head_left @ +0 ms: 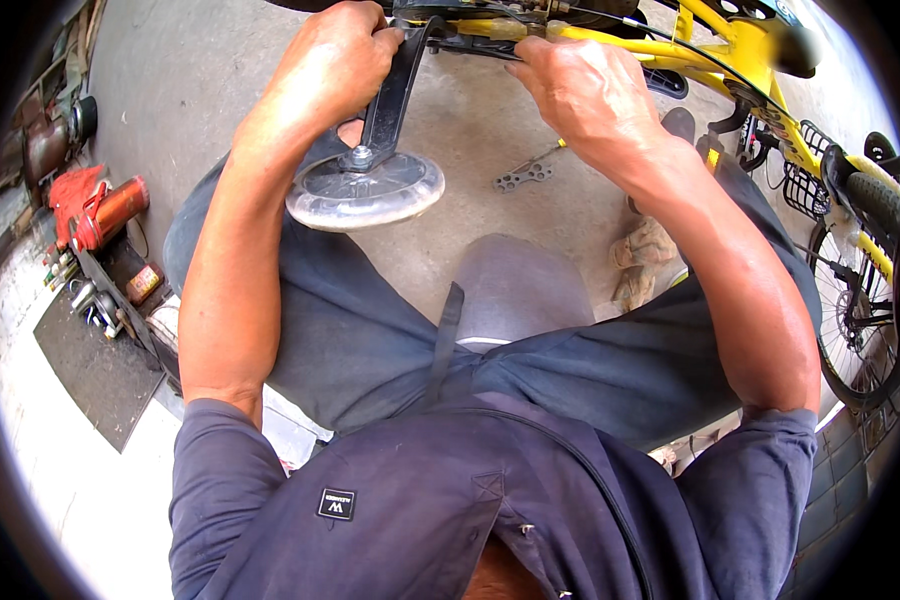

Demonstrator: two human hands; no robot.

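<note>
A small training wheel [410, 190] with a clear, pale rim hangs from a black metal bracket [388, 115], a bolt and nut at its hub. My left hand [335, 60] is closed around the bracket's upper end, close to the bicycle's underparts. Across from it, my right hand [590, 90] has its fingers curled and pinched beside the yellow bicycle frame [610, 42]. What those fingertips hold is hidden. Between my hands, lower down, a flat grey spanner with several holes [523, 180] lies on the concrete floor near a thin yellow-ended tool [548, 152].
Another bicycle's wheel [850, 310] stands at the right, near a black wire basket [805, 185]. Worn tan gloves or rags [642, 260] lie by my right leg. Leftward sit a red-orange cylinder [118, 212], loose hardware and a dark board [95, 365]. A grey rounded seat [523, 280] shows between my knees.
</note>
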